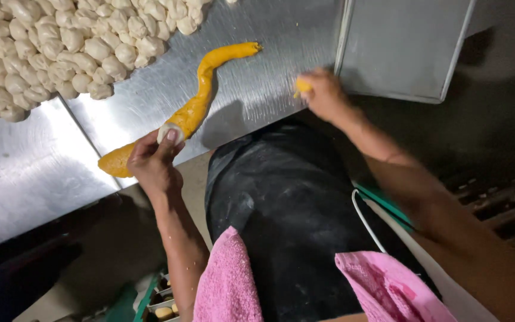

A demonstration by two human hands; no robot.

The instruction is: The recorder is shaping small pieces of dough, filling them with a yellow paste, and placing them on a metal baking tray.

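A long yellow-orange roll of filling [201,95] lies curved across the steel table [257,77]. My left hand [153,161] is closed on a small white piece of dough [168,132], held right against the lower part of the roll. My right hand [323,95] is by the table's front edge and pinches a small yellow lump of filling [301,87] between its fingers. A big heap of white dough pieces [61,48] covers the far left of the table.
An empty metal baking tray [403,48] sits to the right of my right hand. A second steel surface [25,167] adjoins at the left. A black apron and a pink towel [227,286] hang below; a white cable runs by my right arm.
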